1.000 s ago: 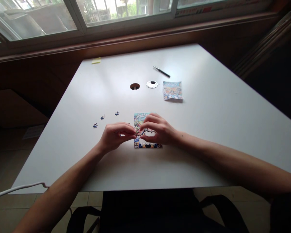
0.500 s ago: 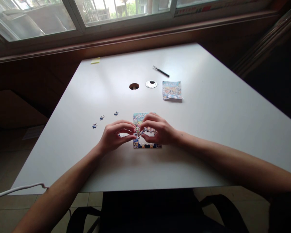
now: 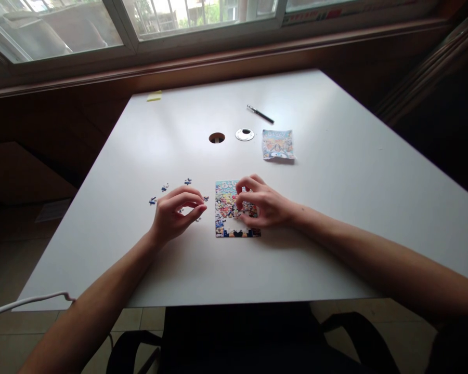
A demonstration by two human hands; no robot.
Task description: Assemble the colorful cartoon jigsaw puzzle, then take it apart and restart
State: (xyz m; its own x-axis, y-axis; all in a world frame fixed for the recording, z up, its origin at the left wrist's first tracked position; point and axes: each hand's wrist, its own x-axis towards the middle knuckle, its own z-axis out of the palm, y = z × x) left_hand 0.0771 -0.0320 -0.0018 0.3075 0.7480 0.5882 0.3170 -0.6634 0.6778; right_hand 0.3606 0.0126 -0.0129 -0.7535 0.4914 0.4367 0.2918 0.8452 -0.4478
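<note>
A small colourful jigsaw puzzle (image 3: 226, 210) lies on the white table (image 3: 335, 197) in front of me, partly assembled with a gap near its lower middle. My right hand (image 3: 263, 203) rests on the puzzle's right half, fingers curled and pinched on its surface; whether a piece is between them I cannot tell. My left hand (image 3: 175, 214) hovers just left of the puzzle, fingers curled in a loose pinch over a few loose pieces (image 3: 205, 199). More loose dark pieces (image 3: 165, 187) lie scattered to the left.
Farther back on the table lie a printed picture card or bag (image 3: 277, 144), a white round cap (image 3: 244, 134), a cable hole (image 3: 217, 137), a black pen (image 3: 260, 114) and a yellow note (image 3: 154, 96). A white cable (image 3: 27, 300) hangs at the near left corner.
My left hand has drawn away leftward from the puzzle's edge. My right hand has shifted slightly right and up onto the puzzle, uncovering its left part.
</note>
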